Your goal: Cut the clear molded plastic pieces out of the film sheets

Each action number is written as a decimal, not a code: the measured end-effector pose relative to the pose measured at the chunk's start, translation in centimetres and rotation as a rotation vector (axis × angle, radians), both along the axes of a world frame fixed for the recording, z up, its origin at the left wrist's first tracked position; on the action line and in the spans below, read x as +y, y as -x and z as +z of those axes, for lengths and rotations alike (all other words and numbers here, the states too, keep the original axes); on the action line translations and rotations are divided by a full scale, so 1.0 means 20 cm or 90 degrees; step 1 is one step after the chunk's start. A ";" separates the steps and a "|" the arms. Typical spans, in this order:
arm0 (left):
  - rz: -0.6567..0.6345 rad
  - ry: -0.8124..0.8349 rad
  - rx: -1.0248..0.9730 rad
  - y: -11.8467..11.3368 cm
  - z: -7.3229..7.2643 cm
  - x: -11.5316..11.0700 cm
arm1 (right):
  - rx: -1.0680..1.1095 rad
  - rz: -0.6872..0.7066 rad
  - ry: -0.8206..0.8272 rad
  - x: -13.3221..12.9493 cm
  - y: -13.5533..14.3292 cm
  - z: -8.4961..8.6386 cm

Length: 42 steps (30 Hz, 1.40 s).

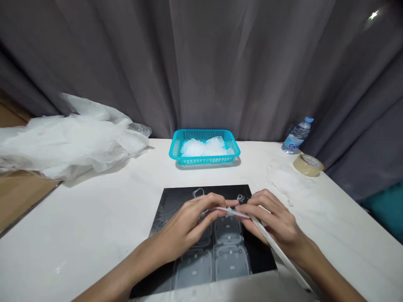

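Observation:
My left hand [200, 214] is closed, thumb and fingers pinching a small translucent plastic piece [231, 212]. My right hand [277, 220] is closed round a long, thin white stick [285, 258], which slants from the fingertips down toward the lower right. The stick's tip end meets the plastic piece, partly hidden by fingers. Both hands are above a black board [262, 260]. Clear moulded plastic parts [232, 256] with rounded corners lie on it, partly under my left hand. A small clear plastic loop [198, 193] and another clear bit [241, 198] are just beyond my fingers.
A turquoise basket [206, 160] holding white translucent pieces stands at the back. Crumpled clear plastic bags [78, 142] lie at the left over brown cardboard [28, 193]. A water bottle [296, 136] and a tape roll [308, 165] stand back right, before a grey curtain [220, 67].

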State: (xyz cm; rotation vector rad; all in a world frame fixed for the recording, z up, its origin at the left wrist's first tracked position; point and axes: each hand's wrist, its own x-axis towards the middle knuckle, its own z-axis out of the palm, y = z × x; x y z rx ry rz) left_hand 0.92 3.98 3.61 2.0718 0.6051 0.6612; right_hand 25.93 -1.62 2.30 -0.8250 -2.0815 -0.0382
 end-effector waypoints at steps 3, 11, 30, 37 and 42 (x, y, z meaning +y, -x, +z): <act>0.020 -0.054 0.041 0.00 0.01 0.00 | 0.002 -0.008 -0.014 0.01 0.00 -0.02; 0.008 -0.056 0.101 0.00 -0.04 0.02 | 0.015 0.000 -0.015 0.00 0.03 -0.01; -0.022 0.018 0.112 0.00 -0.09 0.05 | -0.005 -0.015 -0.043 -0.03 0.06 0.02; 0.030 0.234 0.057 0.00 -0.08 0.13 | 0.005 -0.109 -0.079 0.00 -0.01 0.04; 0.169 -0.087 0.117 0.07 0.09 0.45 | -0.026 -0.114 -0.118 0.04 0.00 0.01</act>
